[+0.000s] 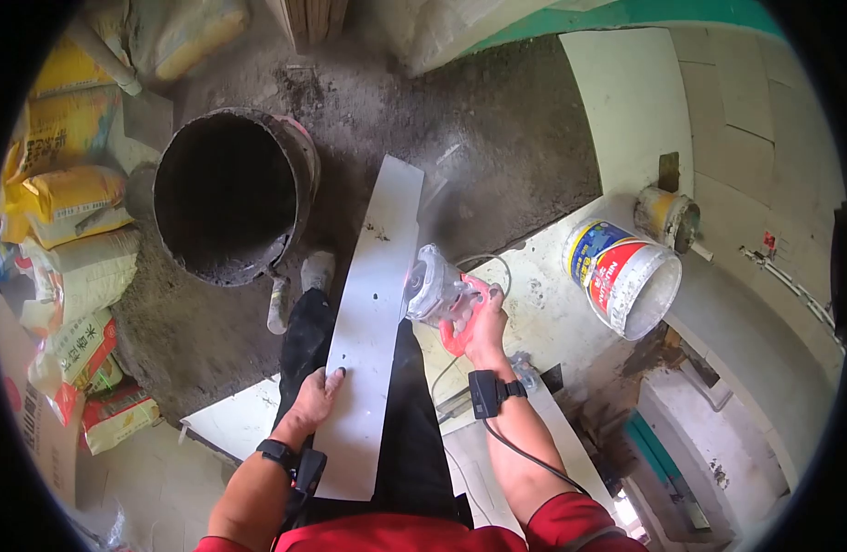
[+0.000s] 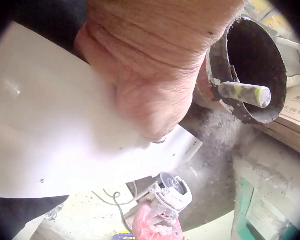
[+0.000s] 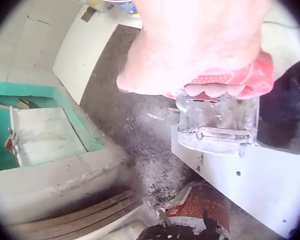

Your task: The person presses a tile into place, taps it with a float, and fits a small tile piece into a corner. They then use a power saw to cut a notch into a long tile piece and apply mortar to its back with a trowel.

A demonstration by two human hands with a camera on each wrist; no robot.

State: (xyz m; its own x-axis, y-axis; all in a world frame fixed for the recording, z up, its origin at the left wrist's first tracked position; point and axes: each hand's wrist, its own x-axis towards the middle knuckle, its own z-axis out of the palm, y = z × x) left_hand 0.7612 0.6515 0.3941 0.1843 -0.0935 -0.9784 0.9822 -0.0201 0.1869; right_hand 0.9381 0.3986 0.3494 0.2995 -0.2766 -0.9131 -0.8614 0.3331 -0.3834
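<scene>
A long white board (image 1: 373,294) lies lengthwise over the person's legs. The left hand (image 1: 315,401) grips its left edge, thumb on the top face; the left wrist view shows that hand (image 2: 150,85) over the board (image 2: 65,135). The right hand (image 1: 481,329) holds a red power cutter (image 1: 433,287) with a clear, dusty guard, at the board's right edge. In the left wrist view the cutter (image 2: 162,205) shows its round disc. Fingers of the right hand (image 3: 200,45) curl round the red body in the right wrist view, above the board (image 3: 250,175).
A large dark bucket (image 1: 304,175) stands at the upper left, with yellow and white bags (image 1: 74,193) beyond it. A white paint bucket (image 1: 617,276) lies tilted at the right beside a smaller container (image 1: 667,219). A cable (image 1: 508,269) loops near the cutter. Dust hangs over the floor.
</scene>
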